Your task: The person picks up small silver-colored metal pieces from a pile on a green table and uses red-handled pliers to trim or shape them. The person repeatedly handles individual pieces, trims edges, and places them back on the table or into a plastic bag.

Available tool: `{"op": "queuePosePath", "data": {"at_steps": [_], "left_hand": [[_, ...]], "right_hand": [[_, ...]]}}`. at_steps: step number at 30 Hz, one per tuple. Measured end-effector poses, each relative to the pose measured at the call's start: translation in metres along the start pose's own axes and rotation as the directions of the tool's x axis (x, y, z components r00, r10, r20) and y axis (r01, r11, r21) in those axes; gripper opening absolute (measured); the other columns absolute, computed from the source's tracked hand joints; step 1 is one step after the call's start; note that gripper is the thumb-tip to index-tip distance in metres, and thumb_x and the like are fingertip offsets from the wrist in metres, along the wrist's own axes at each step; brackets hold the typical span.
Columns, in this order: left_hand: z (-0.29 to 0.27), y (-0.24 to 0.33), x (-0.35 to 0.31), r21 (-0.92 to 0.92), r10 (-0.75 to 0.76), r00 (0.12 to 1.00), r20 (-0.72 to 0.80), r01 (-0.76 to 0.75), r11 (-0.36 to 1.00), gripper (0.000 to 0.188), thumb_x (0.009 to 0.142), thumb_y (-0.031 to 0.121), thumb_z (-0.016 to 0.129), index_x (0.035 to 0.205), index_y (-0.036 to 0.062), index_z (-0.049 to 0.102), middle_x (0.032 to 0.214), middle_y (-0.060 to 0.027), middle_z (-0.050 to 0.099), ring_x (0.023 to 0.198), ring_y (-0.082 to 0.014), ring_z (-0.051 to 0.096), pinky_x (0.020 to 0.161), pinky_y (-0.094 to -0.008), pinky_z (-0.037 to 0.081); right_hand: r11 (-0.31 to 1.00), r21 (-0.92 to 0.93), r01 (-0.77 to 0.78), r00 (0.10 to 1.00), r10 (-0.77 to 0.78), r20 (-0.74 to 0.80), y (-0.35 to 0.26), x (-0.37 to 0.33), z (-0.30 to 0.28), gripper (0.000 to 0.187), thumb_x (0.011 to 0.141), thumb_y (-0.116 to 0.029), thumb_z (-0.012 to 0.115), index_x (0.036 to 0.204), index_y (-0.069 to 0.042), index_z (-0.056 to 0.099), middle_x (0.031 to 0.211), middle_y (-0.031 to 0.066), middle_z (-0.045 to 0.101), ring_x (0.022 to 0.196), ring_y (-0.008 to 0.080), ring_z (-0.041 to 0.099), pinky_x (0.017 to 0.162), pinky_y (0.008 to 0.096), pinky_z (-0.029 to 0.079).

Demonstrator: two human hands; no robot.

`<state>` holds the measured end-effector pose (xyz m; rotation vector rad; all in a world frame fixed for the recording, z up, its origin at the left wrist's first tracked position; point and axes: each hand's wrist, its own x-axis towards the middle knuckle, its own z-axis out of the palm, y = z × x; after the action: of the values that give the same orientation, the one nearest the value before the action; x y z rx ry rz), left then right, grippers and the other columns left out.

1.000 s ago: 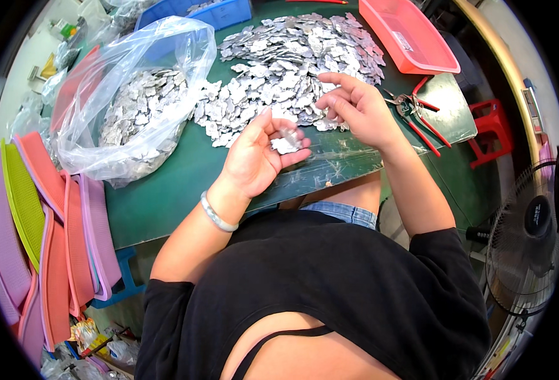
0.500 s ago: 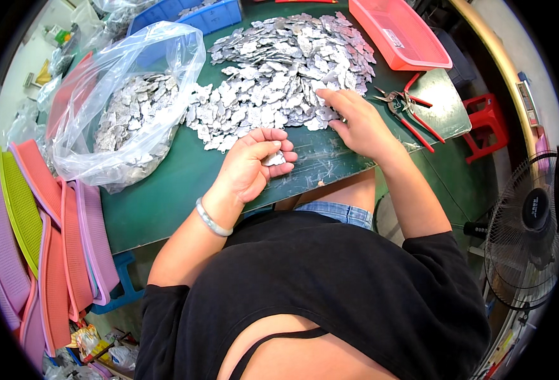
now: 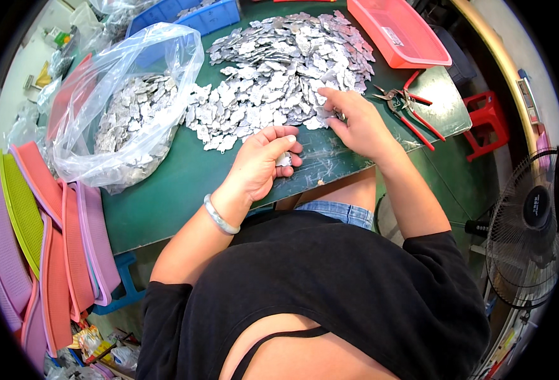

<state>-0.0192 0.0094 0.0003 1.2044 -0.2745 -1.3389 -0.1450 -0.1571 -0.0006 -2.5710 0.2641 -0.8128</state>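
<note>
a clear bag (image 3: 124, 156) of grey metal pieces (image 3: 141, 107) sits left on the green tabletop (image 3: 146, 218). the left hand (image 3: 267, 161) has its grip closed around a metal piece (image 3: 284, 159) — near the loose pile (image 3: 286, 69). the right hand (image 3: 359, 125) half-curls its grip at the pile's edge — whether it holds anything, i cannot tell. rightward: pink tray (image 3: 412, 62) with white label (image 3: 392, 36), red-handled pliers (image 3: 412, 130), fan (image 3: 536, 208) bearing lettering too small to read.

A white label (image 3: 391, 36) with print too small to read sits inside the pink tray (image 3: 414, 64) at the far right corner of the green table (image 3: 146, 221). Right of that table, the dark round hub (image 3: 536, 208) of a fan (image 3: 525, 253) bears pale lettering, likewise too small to make out.
</note>
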Motion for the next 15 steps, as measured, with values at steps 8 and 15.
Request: {"op": "queuePosePath", "data": {"at_steps": [8,15], "left_hand": [[0.003,-0.001,0.002,0.005,0.021,1.0,0.015,-0.021,1.0,0.026,0.086,0.015,0.053,0.109,0.0035,0.05,0.082,-0.0047,0.058,0.066,-0.0123,0.055,0.053,-0.0209,0.043],[0.01,-0.003,0.005,-0.033,0.064,0.997,-0.036,-0.065,0.997,0.018,0.086,0.019,0.056,0.098,0.007,0.053,0.079,-0.0041,0.058,0.065,-0.0117,0.055,0.051,-0.0208,0.042]], "right_hand": [[0.941,0.267,-0.208,0.974,0.224,-0.029,0.008,-0.006,0.007,0.038,0.076,0.002,0.058,0.113,0.0,0.05,0.079,0.0036,0.059,0.07,0.0116,0.056,0.064,0.022,0.043],[0.589,0.668,-0.455,0.886,0.372,0.275,-0.016,-0.002,0.001,0.039,0.08,0.001,0.056,0.117,0.003,0.046,0.082,0.0029,0.06,0.075,0.006,0.053,0.066,0.0192,0.042]]}}
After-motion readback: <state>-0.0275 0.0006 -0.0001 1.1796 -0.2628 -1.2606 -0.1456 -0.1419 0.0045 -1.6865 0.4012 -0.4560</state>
